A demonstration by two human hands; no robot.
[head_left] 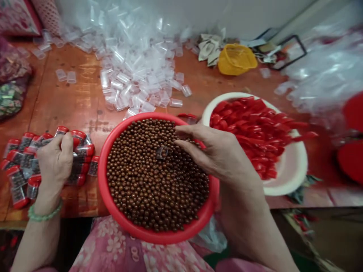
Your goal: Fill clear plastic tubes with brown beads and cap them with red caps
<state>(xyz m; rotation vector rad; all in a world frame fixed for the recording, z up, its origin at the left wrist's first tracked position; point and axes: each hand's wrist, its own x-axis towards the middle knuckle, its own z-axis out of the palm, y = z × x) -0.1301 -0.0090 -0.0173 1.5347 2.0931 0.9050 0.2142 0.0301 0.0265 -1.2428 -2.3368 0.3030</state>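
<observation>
A red basin (pixel 103 181) in front of me is full of small round brown balls (pixel 147 181). A small clear plastic cup (pixel 162 152) lies among the balls, with some in it. Over the basin's right side is my right hand (pixel 218 153), its thumb and forefinger apart near the cup; I see nothing between them. My left hand (pixel 55 160) is closed in a fist at the filled jars with red caps (pixel 25 155) on the left. Whatever the fist holds, if anything, is hidden.
Empty clear cups (pixel 138 75) are heaped behind the basin. A white basin (pixel 295 166) to the right holds red plastic pieces (pixel 252 128). Farther back stands a yellow basket (pixel 236 60). Clear plastic bags (pixel 326 71) lie at right, a filled bag (pixel 13 87) at left.
</observation>
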